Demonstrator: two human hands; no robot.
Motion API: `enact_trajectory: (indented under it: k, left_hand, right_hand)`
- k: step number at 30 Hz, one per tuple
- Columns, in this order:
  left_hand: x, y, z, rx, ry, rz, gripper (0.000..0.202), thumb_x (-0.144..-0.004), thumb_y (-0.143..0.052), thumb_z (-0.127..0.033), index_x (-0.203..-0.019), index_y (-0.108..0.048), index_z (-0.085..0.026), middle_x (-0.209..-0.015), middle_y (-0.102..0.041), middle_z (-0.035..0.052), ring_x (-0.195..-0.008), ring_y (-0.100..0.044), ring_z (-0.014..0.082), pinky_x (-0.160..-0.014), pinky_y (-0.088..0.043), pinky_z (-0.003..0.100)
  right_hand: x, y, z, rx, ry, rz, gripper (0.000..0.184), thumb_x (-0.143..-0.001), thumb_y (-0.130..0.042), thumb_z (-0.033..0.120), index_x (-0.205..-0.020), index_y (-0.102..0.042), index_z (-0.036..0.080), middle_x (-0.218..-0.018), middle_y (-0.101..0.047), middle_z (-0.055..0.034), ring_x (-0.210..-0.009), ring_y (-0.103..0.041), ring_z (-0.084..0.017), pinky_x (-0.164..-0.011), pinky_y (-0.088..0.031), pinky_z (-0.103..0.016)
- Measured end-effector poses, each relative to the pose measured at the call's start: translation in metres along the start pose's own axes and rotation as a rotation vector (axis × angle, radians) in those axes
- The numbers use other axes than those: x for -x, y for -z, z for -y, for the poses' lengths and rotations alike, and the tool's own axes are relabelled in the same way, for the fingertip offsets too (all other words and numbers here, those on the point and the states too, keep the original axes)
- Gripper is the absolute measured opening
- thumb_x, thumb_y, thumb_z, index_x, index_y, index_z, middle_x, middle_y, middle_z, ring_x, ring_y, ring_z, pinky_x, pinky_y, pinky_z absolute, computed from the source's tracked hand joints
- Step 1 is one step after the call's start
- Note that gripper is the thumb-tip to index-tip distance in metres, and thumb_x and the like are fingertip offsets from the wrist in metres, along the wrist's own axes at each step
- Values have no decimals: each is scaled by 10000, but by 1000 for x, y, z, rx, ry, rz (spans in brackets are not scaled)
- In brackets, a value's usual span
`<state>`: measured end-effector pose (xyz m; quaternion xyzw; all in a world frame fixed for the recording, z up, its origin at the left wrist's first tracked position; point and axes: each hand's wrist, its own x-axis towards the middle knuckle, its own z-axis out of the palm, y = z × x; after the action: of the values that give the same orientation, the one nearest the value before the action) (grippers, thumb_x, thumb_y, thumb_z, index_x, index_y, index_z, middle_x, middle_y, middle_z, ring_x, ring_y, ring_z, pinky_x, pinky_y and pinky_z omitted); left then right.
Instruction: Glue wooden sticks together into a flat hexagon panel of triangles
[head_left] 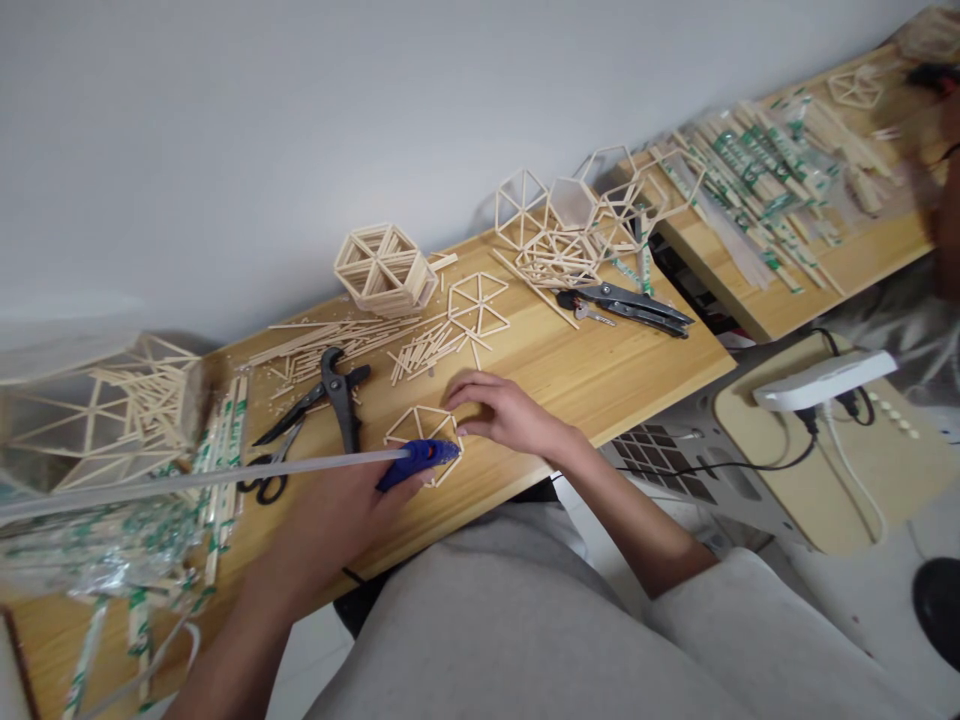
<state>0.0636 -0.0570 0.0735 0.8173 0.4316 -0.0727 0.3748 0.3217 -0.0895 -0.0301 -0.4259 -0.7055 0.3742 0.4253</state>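
Note:
My left hand (352,510) is closed around a blue hot glue gun (424,458). A long translucent glue stick (300,467) runs out of its back to the left. The gun's front lies over a small hexagonal frame of wooden sticks (420,412) flat on the table, hiding part of it. My right hand (506,412) rests at the frame's right corner, its thumb and curved forefinger on either side of the edge. A black ratchet-style cutter (341,400) and dark-handled scissors (266,480) lie left of the frame.
Loose cut sticks (427,350) and another spoked hexagon (478,305) lie farther back, near a stacked hexagonal block (382,268). Black pliers-like cutters (630,305) lie right. Wrapped chopsticks (225,470) are at left. A white power strip (825,380) sits on a stool.

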Motion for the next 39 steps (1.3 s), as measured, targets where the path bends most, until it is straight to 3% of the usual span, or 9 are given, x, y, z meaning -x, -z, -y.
enact_trajectory:
  k: [4,12,19,32,39]
  left_hand:
    - [9,-4,8,-29,29,-41,419,-1007,-536,-578,-842,-708,-234,-807,-754,18,-728,-665,232,-664,-449,334]
    - [21,-27,29,-27,21,-106,341,-1014,-539,-552,-993,-725,-266,-846,-764,28,-780,-732,255,-679,-528,345]
    - [18,-26,20,-20,41,-78,360,-1022,-522,-553,-1038,-731,-261,-919,-791,22,-825,-747,258,-723,-540,339]
    - [25,-42,28,47,111,-155,347,-1004,-562,-509,-905,-768,-249,-831,-777,35,-854,-760,274,-741,-567,352]
    - [24,-45,29,68,112,-164,343,-1000,-560,-521,-957,-764,-249,-880,-802,47,-824,-753,260,-750,-569,360]
  right_hand:
    - [0,0,1,8,-5,3,222,-903,-824,174,-1095,-718,206,-1161,-688,-99,-1124,-667,-250,-1022,-547,-421]
    - [0,1,1,1,-10,-1,231,-892,-833,162,-1089,-724,210,-1153,-695,-88,-1115,-670,-241,-1032,-552,-437]
    - [0,1,3,7,-26,-1,221,-892,-833,165,-1078,-722,211,-1159,-695,-90,-1121,-676,-240,-1041,-547,-417]
    - [0,1,2,-2,-11,-3,207,-892,-833,160,-1061,-722,206,-1145,-693,-91,-1114,-674,-238,-1035,-548,-413]
    - [0,1,2,-3,-16,4,211,-895,-832,161,-1068,-721,211,-1156,-690,-84,-1120,-669,-234,-1036,-545,-418]
